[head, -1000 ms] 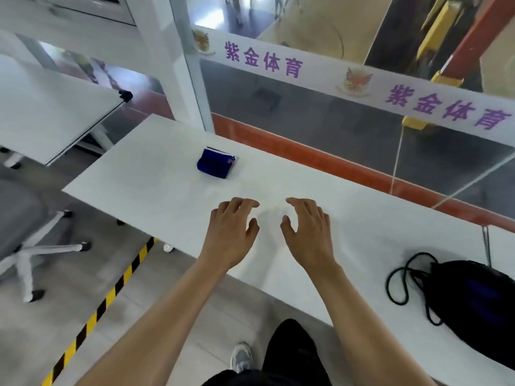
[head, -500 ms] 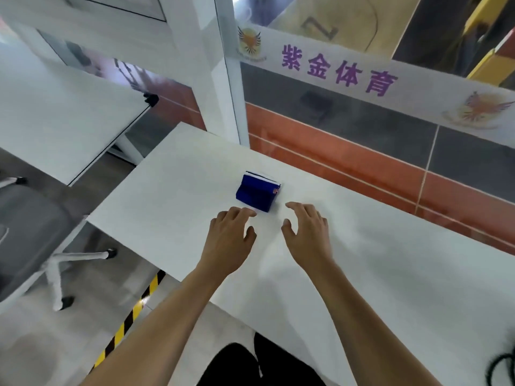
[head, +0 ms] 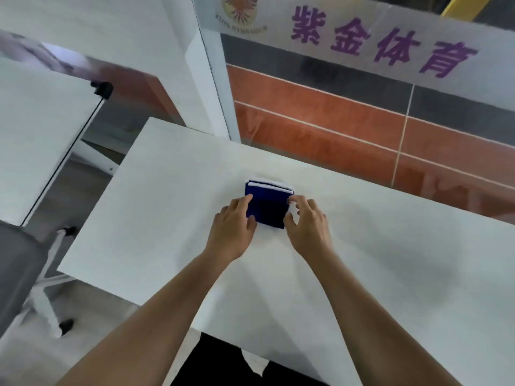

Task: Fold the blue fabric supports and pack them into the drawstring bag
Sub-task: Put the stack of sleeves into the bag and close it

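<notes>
A folded blue fabric support (head: pixel 268 206) with white edges along its far side lies on the white table (head: pixel 172 218). My left hand (head: pixel 233 229) is at its left edge, fingers and thumb touching the fabric. My right hand (head: pixel 306 228) is at its right edge, thumb against the near corner and fingertips curled at the far right corner. Both hands pinch the sides of the bundle, which still rests on the table. The drawstring bag is out of view.
A glass wall with a white frame post (head: pixel 214 87) and purple lettering runs just behind the table. A second white table (head: pixel 41 129) stands to the left, with a grey office chair (head: pixel 19 268) below it. The table's left end is near the bundle.
My view and both hands moved forward and left toward the blue bundle. The hands went from hovering open over the table to touching both sides of the fabric. The bag left the view.
</notes>
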A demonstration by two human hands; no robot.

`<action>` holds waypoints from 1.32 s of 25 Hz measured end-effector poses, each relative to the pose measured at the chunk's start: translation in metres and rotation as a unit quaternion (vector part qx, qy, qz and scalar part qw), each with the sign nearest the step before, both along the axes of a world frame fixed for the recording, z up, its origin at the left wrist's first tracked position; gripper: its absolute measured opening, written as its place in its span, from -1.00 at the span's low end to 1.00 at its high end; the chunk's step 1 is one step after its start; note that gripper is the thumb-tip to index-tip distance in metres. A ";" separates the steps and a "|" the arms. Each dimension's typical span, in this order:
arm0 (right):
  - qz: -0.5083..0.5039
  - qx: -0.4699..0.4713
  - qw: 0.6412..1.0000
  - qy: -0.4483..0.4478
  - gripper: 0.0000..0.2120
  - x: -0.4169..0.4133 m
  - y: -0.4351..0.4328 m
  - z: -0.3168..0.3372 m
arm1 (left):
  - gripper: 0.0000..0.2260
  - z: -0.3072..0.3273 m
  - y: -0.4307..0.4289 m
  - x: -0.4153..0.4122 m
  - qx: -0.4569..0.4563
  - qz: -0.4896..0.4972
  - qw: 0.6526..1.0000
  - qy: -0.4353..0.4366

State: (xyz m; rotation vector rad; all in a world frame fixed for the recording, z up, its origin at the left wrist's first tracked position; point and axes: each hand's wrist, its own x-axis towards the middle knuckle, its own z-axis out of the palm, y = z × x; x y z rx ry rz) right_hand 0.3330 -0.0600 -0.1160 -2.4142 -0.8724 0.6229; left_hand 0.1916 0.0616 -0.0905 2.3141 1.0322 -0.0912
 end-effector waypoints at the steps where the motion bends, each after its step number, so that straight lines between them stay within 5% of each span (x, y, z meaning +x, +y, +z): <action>1: -0.015 -0.003 1.000 0.013 -0.60 -0.002 0.005 -0.003 | -0.52 -0.009 0.008 0.002 -0.010 -0.015 1.000 0.015; 7: -0.189 -0.018 0.962 0.197 -0.44 -0.023 0.028 -0.021 | -0.45 -0.044 0.030 0.000 -0.107 -0.044 0.992 0.044; 11: -0.342 0.024 0.896 0.281 -0.60 -0.030 0.040 -0.034 | -0.40 -0.051 0.034 -0.005 -0.162 -0.036 0.986 0.028; 15: -0.385 0.055 0.853 0.347 -0.78 -0.032 0.040 -0.036 | -0.44 -0.047 0.037 -0.007 -0.187 -0.042 0.981 0.009; 24: -0.456 0.171 0.841 0.237 -0.81 -0.047 -0.055 0.023 | -0.59 -0.014 -0.024 0.018 -0.266 -0.043 0.961 -0.070; 33: -0.486 0.183 0.849 0.097 -0.81 -0.051 -0.253 0.083 | -0.55 0.039 -0.217 0.052 -0.344 -0.094 0.927 -0.116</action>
